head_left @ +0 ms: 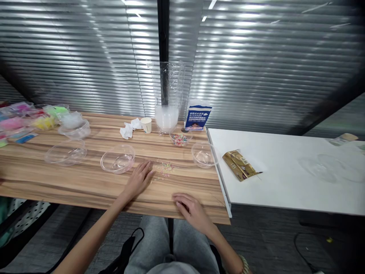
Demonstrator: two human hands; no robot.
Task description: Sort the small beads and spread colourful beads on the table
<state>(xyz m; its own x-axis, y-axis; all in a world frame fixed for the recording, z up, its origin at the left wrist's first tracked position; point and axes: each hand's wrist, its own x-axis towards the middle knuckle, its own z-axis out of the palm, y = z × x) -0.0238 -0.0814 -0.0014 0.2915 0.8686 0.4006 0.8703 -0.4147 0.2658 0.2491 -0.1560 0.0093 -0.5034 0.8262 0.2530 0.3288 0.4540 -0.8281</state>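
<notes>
My left hand [138, 178] lies on the wooden table with its fingers stretched out, its fingertips at the left edge of a scatter of tiny coloured bits [165, 166]. A clear round plastic bowl [102, 161] stands just beyond and to the left of that hand. Near the table's front edge rests my right hand [195, 213], fingers loosely bent and thumb apart, with nothing in it. Another clear bowl [203, 164] is farther back on the right. Behind the scatter, a smaller clear bowl [180, 140] holds multicoloured bits.
At the back stand a paper cup [146, 125], crumpled tissue [127, 131], a plastic-wrapped bowl stack [167, 118] and a blue packet [197, 116]. Bags of bright material [45, 121] and more clear tubs [74, 127] are left. A gold pouch [238, 164] lies on the white table [273, 190].
</notes>
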